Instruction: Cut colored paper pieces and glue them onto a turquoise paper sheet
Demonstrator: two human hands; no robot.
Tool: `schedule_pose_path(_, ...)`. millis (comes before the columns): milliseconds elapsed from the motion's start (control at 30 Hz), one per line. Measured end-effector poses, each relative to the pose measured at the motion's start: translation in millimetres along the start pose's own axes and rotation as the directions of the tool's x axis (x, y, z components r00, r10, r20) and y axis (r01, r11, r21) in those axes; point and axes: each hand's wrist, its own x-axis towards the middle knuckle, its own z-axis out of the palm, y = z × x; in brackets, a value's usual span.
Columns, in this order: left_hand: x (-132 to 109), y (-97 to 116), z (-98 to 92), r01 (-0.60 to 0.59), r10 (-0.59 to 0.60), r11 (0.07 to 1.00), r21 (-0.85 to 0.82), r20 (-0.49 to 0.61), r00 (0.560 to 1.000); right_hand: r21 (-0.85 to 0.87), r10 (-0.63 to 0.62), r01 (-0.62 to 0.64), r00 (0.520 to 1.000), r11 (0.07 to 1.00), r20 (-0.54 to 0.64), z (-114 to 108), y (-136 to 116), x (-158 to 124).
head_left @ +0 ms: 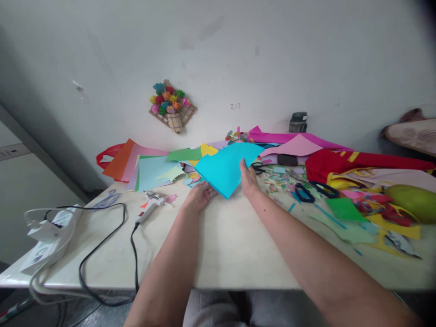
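Note:
A bright blue sheet of paper, folded with a pointed lower corner, is held tilted above the middle of the table. My right hand grips its right edge, thumb on the front and fingers behind. My left hand holds the lower left folded edge, with its fingers partly hidden beneath the paper. Behind the sheet, partly covered, lie black-handled scissors and small paper scraps. A white glue gun rests on the table left of my left hand.
A power strip with looping black cable occupies the left side. Coloured paper sheets line the back. At right lie large scissors, many paper scraps, red fabric and a green rounded object.

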Motion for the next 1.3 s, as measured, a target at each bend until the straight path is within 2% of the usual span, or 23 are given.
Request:
schedule_pose_path(133,2.1,-0.4,-5.2,0.011,-0.012,1.000,0.010,0.091,0.996,-0.053,-0.056,0.056,0.998,0.997,-0.005,0.1,-2.3,0.5)
schedule_pose_path(300,3.3,-1.0,-7.6,0.012,-0.013,1.000,0.013,0.121,0.993,-0.078,-0.085,0.087,0.996,0.993,0.025,-0.1,-2.7,1.4)
schedule_pose_path(567,4.4,-2.4,-9.1,0.030,-0.029,0.999,-0.019,0.051,0.998,-0.070,-0.039,0.040,0.999,0.997,0.016,-0.3,-4.7,-0.3)
schedule_pose_path(767,3.3,-1.1,-8.4,0.031,-0.029,0.999,-0.041,0.052,0.998,0.004,-0.046,0.046,0.998,0.999,0.045,0.1,-0.5,1.7)
schedule_pose_path(1000,4.1,0.0,-10.3,0.024,-0.023,0.999,-0.031,0.030,0.999,-0.020,-0.053,0.054,0.998,0.998,0.030,-0.3,-1.6,1.3)
schedule_pose_path(1167,3.2,5.7,-14.1,-0.051,0.049,0.999,-0.016,-0.071,0.996,0.052,0.027,-0.028,0.999,0.998,0.016,-2.8,0.9,4.6)
schedule_pose_path(1300,1.6,8.5,-14.0,-0.069,0.068,0.998,-0.005,-0.104,0.992,0.171,0.153,-0.161,0.986,0.972,0.061,-8.2,6.7,12.4)
